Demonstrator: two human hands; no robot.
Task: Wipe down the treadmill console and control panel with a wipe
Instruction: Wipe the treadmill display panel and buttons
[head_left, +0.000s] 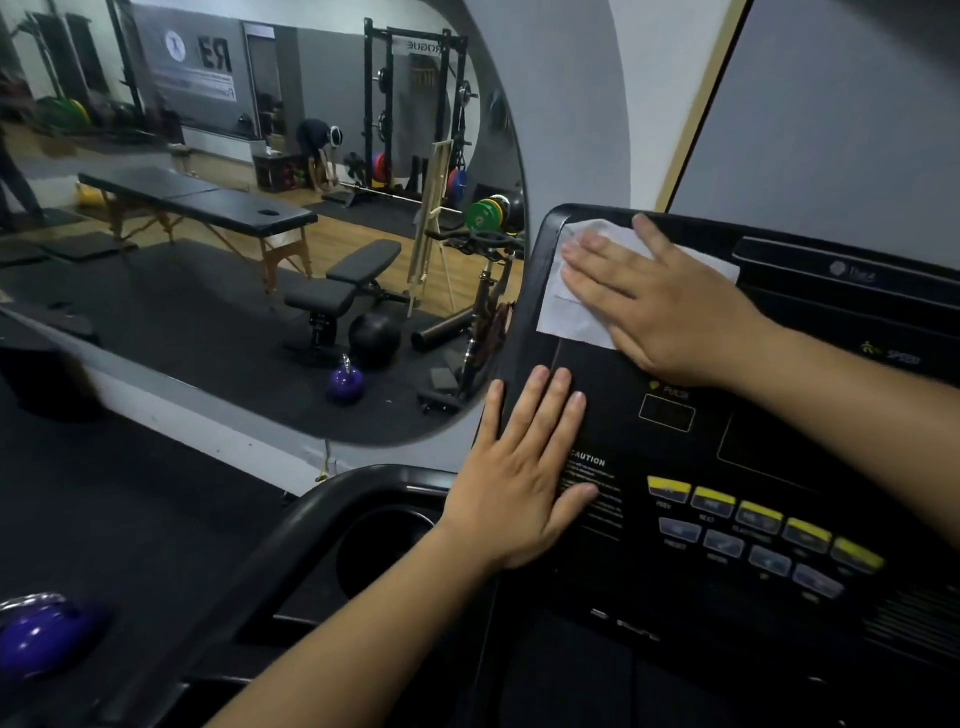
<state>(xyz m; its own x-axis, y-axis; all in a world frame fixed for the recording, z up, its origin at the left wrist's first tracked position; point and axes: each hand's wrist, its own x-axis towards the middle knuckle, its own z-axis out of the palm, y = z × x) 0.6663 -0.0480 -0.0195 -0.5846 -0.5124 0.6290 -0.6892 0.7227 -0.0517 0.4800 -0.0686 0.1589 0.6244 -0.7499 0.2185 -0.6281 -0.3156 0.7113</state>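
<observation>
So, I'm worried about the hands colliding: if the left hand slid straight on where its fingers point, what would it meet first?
Probably the lower edge of the wipe, pressed under the right hand; only bare console lies between.

Right hand (660, 306) flat, palm down, fingers spread, upper right of centre. Left hand (519, 483) flat, fingers straight and together, lower centre. Forearms (363, 623) bare, entering from bottom and right edges.

My right hand (670, 306) covers much of the wipe (571, 317). The console (618, 415) runs off the right edge; its button labels (707, 518) and caution print (602, 506) blur beyond my reading from here.
</observation>
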